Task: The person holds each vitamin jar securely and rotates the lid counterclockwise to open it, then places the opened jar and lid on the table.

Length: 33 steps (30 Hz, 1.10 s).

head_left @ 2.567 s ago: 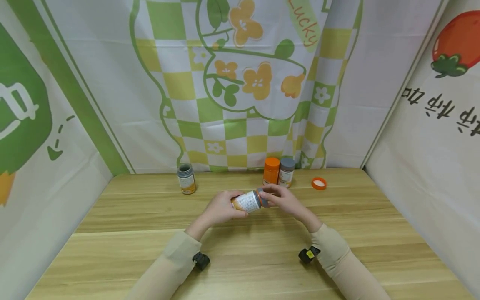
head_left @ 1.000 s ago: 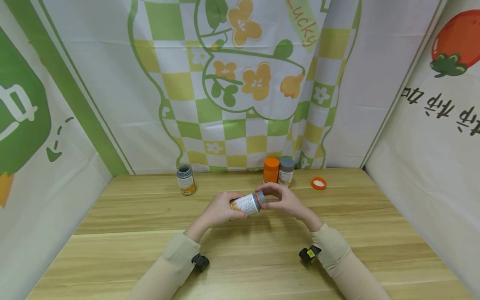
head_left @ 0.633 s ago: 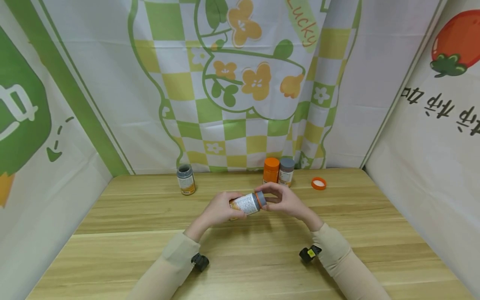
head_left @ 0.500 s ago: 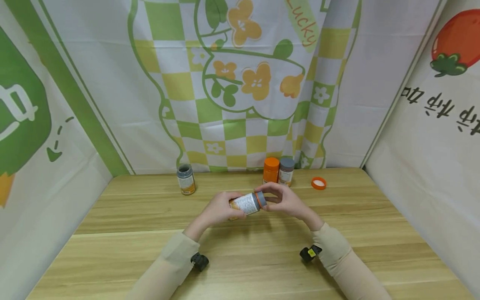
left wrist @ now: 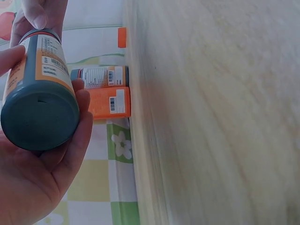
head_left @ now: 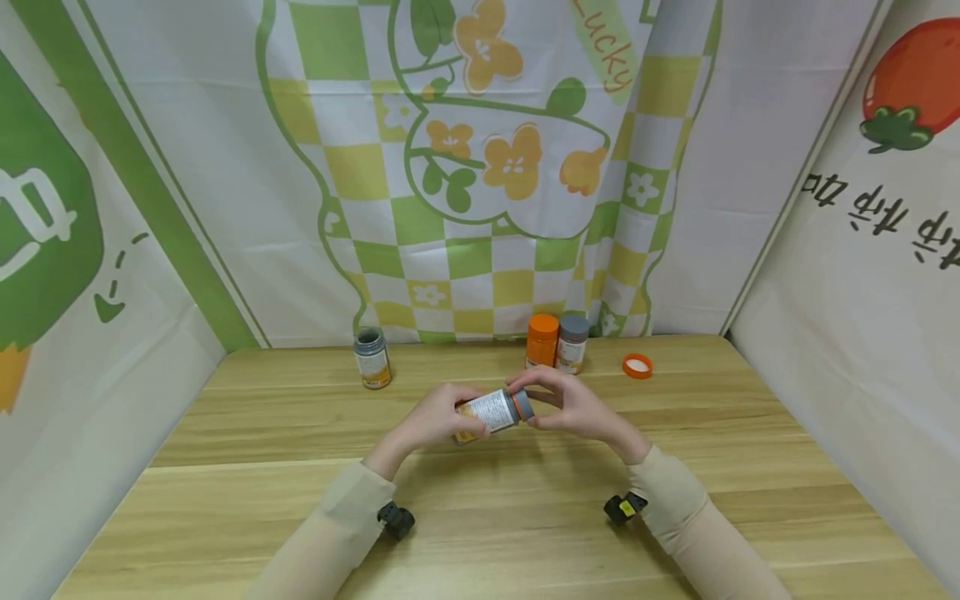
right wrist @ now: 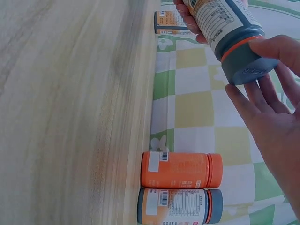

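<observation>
My left hand (head_left: 430, 419) grips the body of a grey supplement bottle (head_left: 489, 411) with a white and orange label, held tilted above the table. Its grey lid (head_left: 523, 404) points to the right, with an orange ring showing beneath it. My right hand (head_left: 583, 408) has its thumb and fingers around that lid, as the lid (right wrist: 248, 63) also shows in the right wrist view. The bottle's dark base (left wrist: 40, 115) faces the left wrist camera. The lid is mostly hidden in that view.
An uncapped grey bottle (head_left: 373, 360) stands at the back left of the wooden table (head_left: 480, 525). Behind my right hand stand an orange bottle (head_left: 542, 340) and a grey-lidded bottle (head_left: 573, 343), side by side. An orange cap (head_left: 637, 366) lies to their right. Printed cloth encloses the table.
The held bottle has shifted slightly left and down. My right fingers keep moving about the lid, and their grip looks wider than before. The standing bottles and loose cap have stayed put.
</observation>
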Motion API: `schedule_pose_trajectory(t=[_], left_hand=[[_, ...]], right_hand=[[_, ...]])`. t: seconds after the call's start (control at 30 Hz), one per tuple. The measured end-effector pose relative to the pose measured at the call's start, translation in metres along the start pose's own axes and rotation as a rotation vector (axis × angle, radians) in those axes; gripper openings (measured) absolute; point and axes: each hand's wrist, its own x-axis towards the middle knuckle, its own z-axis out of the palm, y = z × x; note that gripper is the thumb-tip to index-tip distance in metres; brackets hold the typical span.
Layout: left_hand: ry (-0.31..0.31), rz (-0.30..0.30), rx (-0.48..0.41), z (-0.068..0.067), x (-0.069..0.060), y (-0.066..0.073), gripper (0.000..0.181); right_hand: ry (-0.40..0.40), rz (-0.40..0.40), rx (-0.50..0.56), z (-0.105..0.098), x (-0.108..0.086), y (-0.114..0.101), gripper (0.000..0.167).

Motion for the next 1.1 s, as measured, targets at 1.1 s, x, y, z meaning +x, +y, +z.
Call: schedule_pose_trajectory(t=[1.1], left_hand=[[0.048, 0.002, 0.027, 0.0077, -0.002, 0.0017, 0.04]], right_hand=[[0.197, 0.244, -0.104, 0.0075, 0.0048, 0.0025, 0.028]])
